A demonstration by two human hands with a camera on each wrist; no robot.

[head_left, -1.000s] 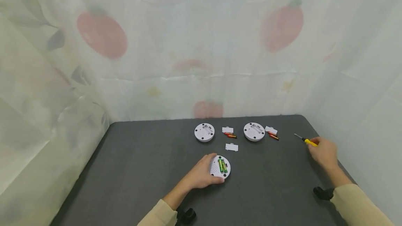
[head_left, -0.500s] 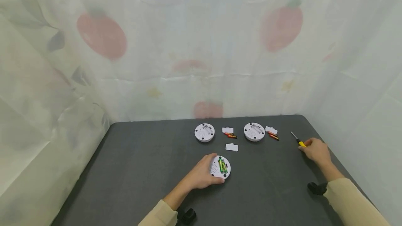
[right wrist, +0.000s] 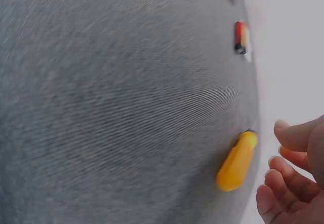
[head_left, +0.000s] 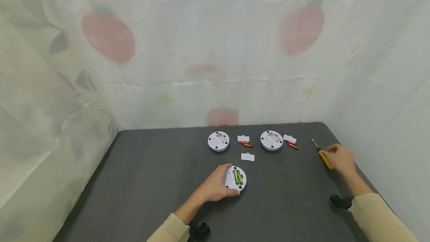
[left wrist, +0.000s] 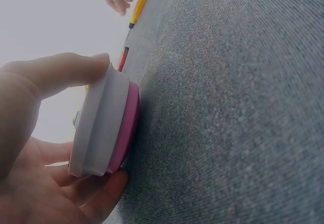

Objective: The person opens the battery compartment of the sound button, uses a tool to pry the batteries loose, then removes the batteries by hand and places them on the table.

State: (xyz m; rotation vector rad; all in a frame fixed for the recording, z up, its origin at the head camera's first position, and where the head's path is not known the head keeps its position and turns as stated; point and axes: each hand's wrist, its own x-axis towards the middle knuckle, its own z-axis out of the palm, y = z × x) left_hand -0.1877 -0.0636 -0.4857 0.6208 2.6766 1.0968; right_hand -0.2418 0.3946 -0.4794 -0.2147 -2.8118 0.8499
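My left hand (head_left: 215,185) grips a round white device (head_left: 230,179) by its edge, with the thumb on the near side and fingers round the far side. Its underside faces up, showing two green batteries (head_left: 238,177) in the compartment; the left wrist view reveals a pink part (left wrist: 125,127) beneath the white body. Over at the right, a screwdriver (head_left: 326,161) with a yellow handle lies on the dark cloth, tip pointing away. Just beside it hovers my right hand (head_left: 342,160). In the right wrist view its fingers (right wrist: 287,183) are relaxed and apart from the handle.
Two more white round devices (head_left: 218,147) (head_left: 271,146) with bare battery slots sit at the back. Between and beside them lie white covers (head_left: 243,138) (head_left: 289,138) with red batteries (head_left: 248,145) (head_left: 293,146). Another cover (head_left: 248,157) lies nearer. Curtains hang behind the table.
My right hand has carried the screwdriver a little left and let go of it on the table; its handle now points nearer to me. The left hand and device have stayed still.
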